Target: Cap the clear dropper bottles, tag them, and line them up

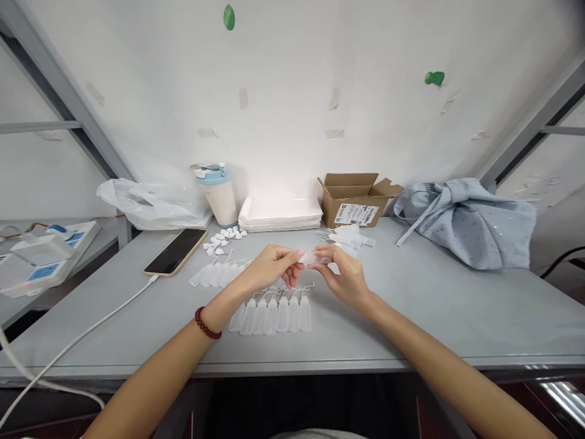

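Note:
A small translucent white bottle (pixel 314 258) lies sideways between my two hands above the middle of the table. My left hand (pixel 278 265) pinches its left end, and my right hand (pixel 342 273) grips its right end. Below my left hand, a row of similar bottles (pixel 272 317) with thin white strings lies near the table's front. Partly behind my left hand and wrist is another row of bottles (pixel 214 274). Small white caps (pixel 222 239) are scattered behind that row. More white pieces with strings (pixel 348 236) lie behind my right hand.
A phone (pixel 176 251) with a white cable, a plastic bag (pixel 155 204) and a cup (pixel 220 198) stand left on the grey table (pixel 434 317). At the back are stacked white sheets (pixel 281 214), an open cardboard box (pixel 354 204) and, right, blue cloth (pixel 475 225).

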### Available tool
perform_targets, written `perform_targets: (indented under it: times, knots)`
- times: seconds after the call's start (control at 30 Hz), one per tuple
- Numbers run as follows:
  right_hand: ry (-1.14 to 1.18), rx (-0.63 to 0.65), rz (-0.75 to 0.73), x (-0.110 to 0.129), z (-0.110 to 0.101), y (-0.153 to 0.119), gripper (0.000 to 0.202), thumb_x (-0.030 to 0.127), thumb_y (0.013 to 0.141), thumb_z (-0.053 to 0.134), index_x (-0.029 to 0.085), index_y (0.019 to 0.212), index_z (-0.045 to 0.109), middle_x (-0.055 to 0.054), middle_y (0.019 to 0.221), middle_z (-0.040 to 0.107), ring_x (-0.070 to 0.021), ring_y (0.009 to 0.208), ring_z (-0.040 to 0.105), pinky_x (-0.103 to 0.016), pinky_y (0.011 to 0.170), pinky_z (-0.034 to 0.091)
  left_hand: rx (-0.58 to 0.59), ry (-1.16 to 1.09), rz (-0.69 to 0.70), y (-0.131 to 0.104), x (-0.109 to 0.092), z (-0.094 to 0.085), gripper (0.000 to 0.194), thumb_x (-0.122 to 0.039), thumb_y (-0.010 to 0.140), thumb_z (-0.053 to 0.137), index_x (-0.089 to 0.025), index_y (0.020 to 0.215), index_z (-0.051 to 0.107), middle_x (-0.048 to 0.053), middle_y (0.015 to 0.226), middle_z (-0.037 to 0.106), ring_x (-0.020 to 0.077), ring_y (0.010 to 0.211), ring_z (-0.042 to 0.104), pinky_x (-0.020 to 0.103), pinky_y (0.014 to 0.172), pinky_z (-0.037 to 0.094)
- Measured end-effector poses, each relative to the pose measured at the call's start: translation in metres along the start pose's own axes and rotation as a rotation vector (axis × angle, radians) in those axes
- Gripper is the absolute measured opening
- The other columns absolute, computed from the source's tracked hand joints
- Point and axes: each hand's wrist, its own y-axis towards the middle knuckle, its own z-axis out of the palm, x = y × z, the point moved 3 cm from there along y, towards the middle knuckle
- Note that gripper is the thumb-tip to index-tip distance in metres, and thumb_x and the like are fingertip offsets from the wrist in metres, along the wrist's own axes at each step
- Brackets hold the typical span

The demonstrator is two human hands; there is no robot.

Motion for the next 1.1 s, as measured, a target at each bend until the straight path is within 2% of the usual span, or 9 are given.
perform_targets:
  times: [0.13, 0.23, 0.4, 0.53, 0.63, 0.73, 0.93, 1.1]
  knots:
    - [0.009, 0.055, 0.099, -0.001, -0.003, 0.001, 0.010, 0.030, 0.085, 0.058, 0.020, 0.087, 0.057, -0.001, 0.065, 0.062, -0.0129, 0.053, 0.054, -0.027, 0.050, 0.046, -0.054, 0.152, 0.126, -0.004, -0.007, -0.001, 0.030, -0.043, 0.078, 0.062, -0.014, 0.070, 0.063, 0.000, 0.058, 0.059, 0.0126, 0.053, 0.057, 0.025, 0.056, 0.045]
    - [0.042, 0.082, 0.153, -0.001, -0.004, 0.003, 0.010, 0.030, 0.083, 0.059, 0.020, 0.083, 0.058, 0.002, 0.056, 0.056, -0.0111, 0.047, 0.048, -0.025, 0.046, 0.042, -0.123, 0.256, 0.189, -0.006, -0.010, -0.001, 0.021, -0.037, 0.076, 0.064, -0.016, 0.076, 0.065, 0.000, 0.062, 0.061, 0.0137, 0.060, 0.059, 0.024, 0.060, 0.044]
    - [0.076, 0.055, 0.154, -0.002, -0.004, 0.004, 0.008, 0.028, 0.083, 0.059, 0.021, 0.087, 0.058, -0.002, 0.070, 0.064, -0.0132, 0.057, 0.057, -0.027, 0.053, 0.048, -0.095, 0.178, 0.177, -0.004, -0.010, -0.001, 0.029, -0.043, 0.077, 0.063, -0.015, 0.080, 0.067, 0.004, 0.070, 0.066, 0.0156, 0.064, 0.062, 0.026, 0.062, 0.049]
    - [0.089, 0.013, 0.082, 0.001, -0.004, 0.005, 0.006, 0.024, 0.084, 0.058, 0.022, 0.089, 0.057, -0.005, 0.083, 0.066, -0.0155, 0.069, 0.062, -0.029, 0.060, 0.052, -0.036, 0.116, 0.100, -0.002, -0.007, 0.000, 0.041, -0.052, 0.079, 0.057, -0.013, 0.065, 0.063, 0.004, 0.062, 0.062, 0.0143, 0.054, 0.060, 0.026, 0.056, 0.050]
    - [0.106, 0.022, 0.057, 0.002, -0.005, 0.006, 0.005, 0.022, 0.085, 0.057, 0.022, 0.090, 0.057, -0.005, 0.084, 0.066, -0.0165, 0.074, 0.064, -0.029, 0.063, 0.053, 0.003, 0.098, 0.072, -0.003, -0.007, 0.001, 0.042, -0.051, 0.081, 0.055, -0.013, 0.065, 0.062, 0.003, 0.057, 0.060, 0.0134, 0.050, 0.058, 0.025, 0.053, 0.048]
    - [0.119, 0.055, 0.087, 0.000, -0.007, 0.006, 0.005, 0.025, 0.085, 0.058, 0.021, 0.089, 0.058, -0.005, 0.082, 0.067, -0.0158, 0.069, 0.064, -0.029, 0.061, 0.052, -0.008, 0.197, 0.147, -0.005, -0.010, 0.002, 0.039, -0.047, 0.083, 0.053, -0.014, 0.063, 0.062, 0.002, 0.057, 0.059, 0.0135, 0.054, 0.058, 0.024, 0.056, 0.046]
    - [0.178, 0.187, 0.237, -0.007, -0.007, 0.006, 0.014, 0.032, 0.086, 0.056, 0.019, 0.090, 0.059, 0.001, 0.061, 0.060, -0.0118, 0.051, 0.055, -0.024, 0.047, 0.043, -0.123, 0.535, 0.396, -0.009, -0.013, 0.002, 0.036, -0.037, 0.087, 0.050, -0.016, 0.060, 0.060, 0.000, 0.058, 0.056, 0.0108, 0.055, 0.050, 0.022, 0.055, 0.037]
    - [0.218, 0.165, 0.246, -0.006, -0.006, 0.008, 0.014, 0.032, 0.085, 0.056, 0.019, 0.090, 0.058, -0.001, 0.066, 0.062, -0.0121, 0.054, 0.056, -0.024, 0.049, 0.045, -0.128, 0.477, 0.357, -0.009, -0.013, 0.003, 0.028, -0.037, 0.086, 0.051, -0.017, 0.078, 0.068, 0.002, 0.070, 0.063, 0.0131, 0.062, 0.056, 0.022, 0.057, 0.040]
